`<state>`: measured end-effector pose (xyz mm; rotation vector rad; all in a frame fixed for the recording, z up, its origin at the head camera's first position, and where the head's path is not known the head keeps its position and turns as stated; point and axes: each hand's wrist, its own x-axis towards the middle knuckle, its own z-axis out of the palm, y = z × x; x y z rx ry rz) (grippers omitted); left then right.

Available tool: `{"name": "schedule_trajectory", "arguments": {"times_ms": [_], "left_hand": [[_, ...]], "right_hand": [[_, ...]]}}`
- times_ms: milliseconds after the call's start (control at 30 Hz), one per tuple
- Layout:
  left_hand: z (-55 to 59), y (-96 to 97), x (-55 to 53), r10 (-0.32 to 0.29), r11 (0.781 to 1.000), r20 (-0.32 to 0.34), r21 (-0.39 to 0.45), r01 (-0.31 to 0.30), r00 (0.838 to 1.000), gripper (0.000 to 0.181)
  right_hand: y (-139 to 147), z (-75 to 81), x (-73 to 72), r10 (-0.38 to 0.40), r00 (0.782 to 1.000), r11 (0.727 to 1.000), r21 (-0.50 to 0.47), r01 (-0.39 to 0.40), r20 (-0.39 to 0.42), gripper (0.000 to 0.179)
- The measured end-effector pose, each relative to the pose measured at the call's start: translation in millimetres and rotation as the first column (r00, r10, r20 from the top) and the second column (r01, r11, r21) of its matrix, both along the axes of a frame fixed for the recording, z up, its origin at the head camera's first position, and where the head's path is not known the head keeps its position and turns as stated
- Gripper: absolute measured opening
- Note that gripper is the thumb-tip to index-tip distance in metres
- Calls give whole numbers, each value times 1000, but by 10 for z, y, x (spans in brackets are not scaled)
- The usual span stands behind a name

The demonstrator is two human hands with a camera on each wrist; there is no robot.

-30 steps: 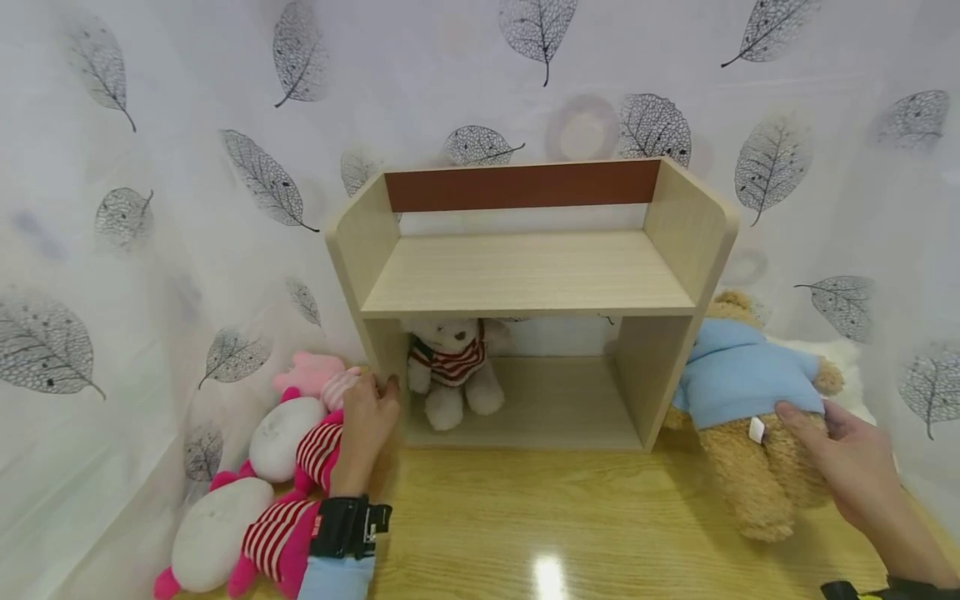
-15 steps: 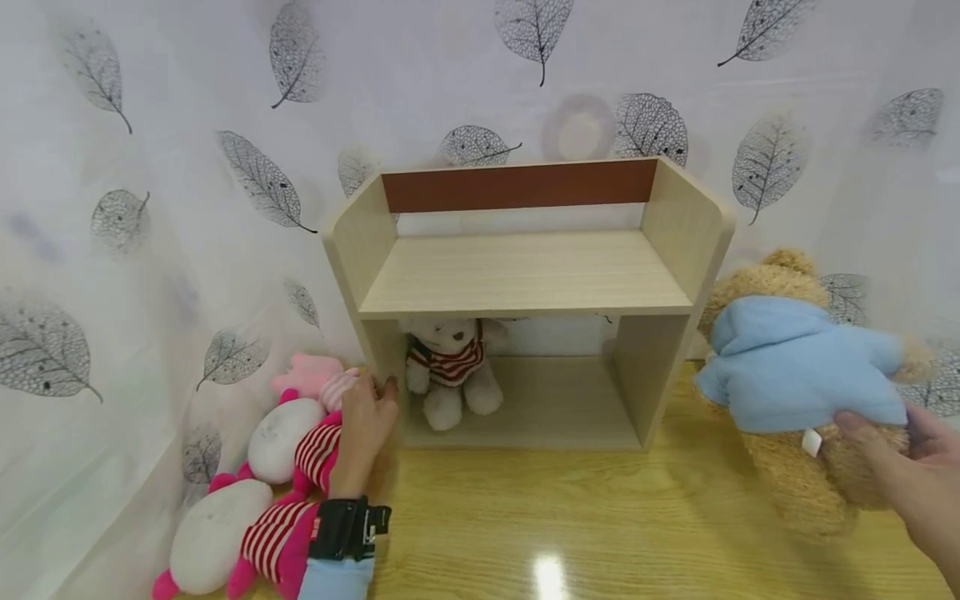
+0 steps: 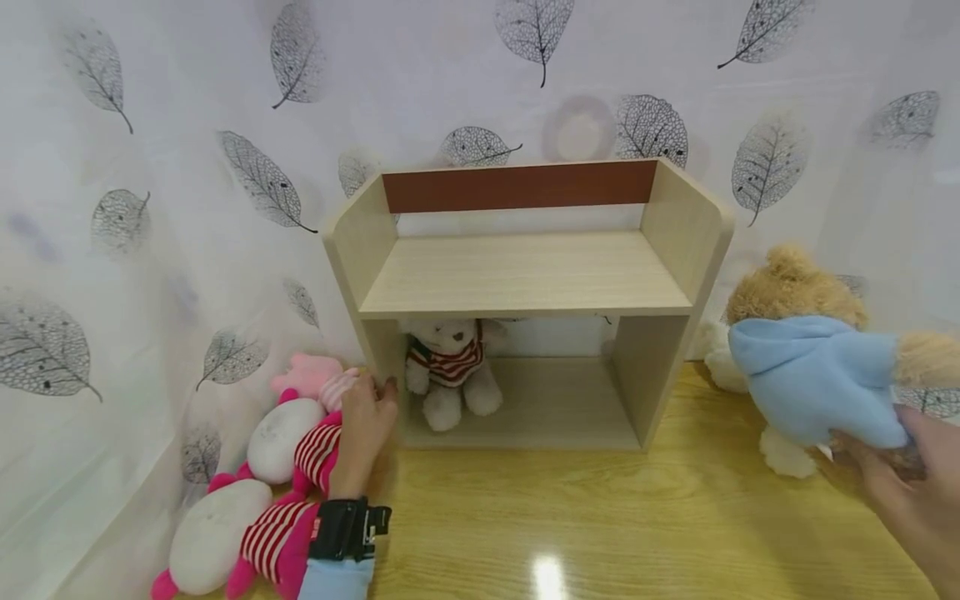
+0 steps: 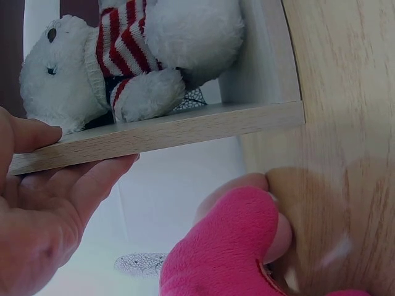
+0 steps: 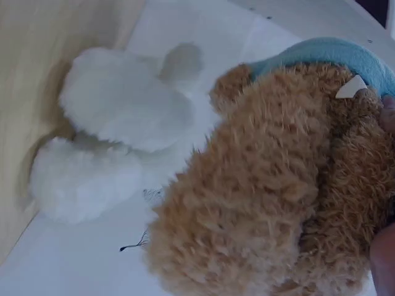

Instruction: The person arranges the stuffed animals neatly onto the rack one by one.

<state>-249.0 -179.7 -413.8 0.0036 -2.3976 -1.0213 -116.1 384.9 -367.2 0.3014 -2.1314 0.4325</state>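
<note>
My right hand holds a brown teddy bear in a blue hoodie by its lower body, right of the shelf and with its back toward me. Its curly legs fill much of the right wrist view, where only bits of the hand show at the edge. My left hand grips the left side panel of a light wooden shelf, thumb on the inner face and fingers on the outer. Inside the lower compartment, a white plush toy in a red-striped sweater sits against that panel.
Left of the shelf lie pink-and-white plush toys in striped clothes, close to my left forearm. A white fluffy plush toy rests behind the bear on the right. Wooden tabletop stretches before the shelf; a leaf-print curtain hangs behind.
The teddy bear has been lifted and carried rightward, away from the shelf, and it has turned in my right hand. White plush feet behind it are now uncovered. My left hand has stayed put.
</note>
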Motion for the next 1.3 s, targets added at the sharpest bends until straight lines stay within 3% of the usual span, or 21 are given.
{"name": "schedule_trajectory", "arguments": {"times_ms": [33, 133, 200, 300, 367, 433, 467, 533, 633, 667, 767, 833, 867, 967, 1067, 1100, 1167, 1233, 1300], "left_hand": [[-4, 1, 0, 1, 1000, 0, -3, -1, 1000, 25], [-6, 4, 1, -3, 1000, -1, 1, 3, 1000, 25], [-9, 2, 0, -6, 1000, -3, 3, 6, 1000, 25], [-11, 0, 5, -11, 1000, -6, 0, 11, 1000, 25], [-16, -5, -1, -8, 1000, -7, -6, 8, 1000, 25], [-28, -5, -5, -13, 1000, -4, -2, 13, 1000, 24], [-36, -7, -7, -15, 1000, -1, -2, 15, 1000, 24], [-46, -11, -1, -15, 1000, 13, 1, 15, 1000, 24], [-49, -23, 18, -19, 1000, 21, 10, 19, 1000, 24], [-47, -27, 23, -18, 1000, 23, 14, 17, 1000, 24], [-39, -33, 16, -20, 1000, 14, 22, 20, 1000, 24], [-37, -28, 3, -19, 1000, 8, 24, 19, 1000, 25], [-34, -24, -3, -20, 1000, 7, 22, 20, 1000, 25], [-22, -16, -10, -18, 1000, 4, 21, 18, 1000, 26], [-12, -13, -10, -19, 1000, 10, 25, 19, 1000, 26], [-10, -13, -10, -20, 999, 10, 27, 19, 1000, 26], [-11, -16, -10, -20, 999, 10, 32, 20, 1000, 26], [-26, -19, -9, -19, 999, 0, 29, 19, 1000, 27], [-51, -16, -3, -15, 1000, -12, 22, 16, 1000, 26]], "right_hand": [[22, -20, -1, -24, 1000, 999, 39, 23, 4, 75], [92, -152, -39, -73, 994, 985, 153, 84, -78, 77], [157, -315, -83, -77, 981, 976, 187, 110, -178, 66], [279, -592, -93, -67, 968, 960, 249, 128, -242, 44], [352, -766, -80, -57, 975, 955, 275, 116, -213, 44], [413, -875, -33, -83, 987, 937, 326, 125, -138, 57], [428, -920, -10, -93, 989, 933, 337, 126, -112, 48], [425, -962, 50, -134, 991, 929, 347, 130, -12, 28], [375, -957, 122, -187, 974, 931, 340, 134, 128, 37], [357, -942, 141, -184, 967, 938, 325, 120, 174, 45], [337, -894, 138, -105, 963, 959, 282, 33, 247, 19], [340, -867, 128, -47, 957, 963, 269, -33, 286, 34], [328, -848, 129, -40, 943, 964, 262, -51, 331, 25], [264, -786, 111, -106, 871, 952, 303, -50, 479, 42], [188, -701, 67, -208, 772, 922, 383, -50, 601, 87], [167, -683, 45, -230, 759, 908, 415, -57, 609, 101], [129, -663, -3, -274, 767, 872, 486, -57, 580, 119], [86, -680, -39, -309, 800, 832, 554, -35, 515, 129], [49, -719, -75, -315, 845, 810, 587, 2, 433, 131]]}}
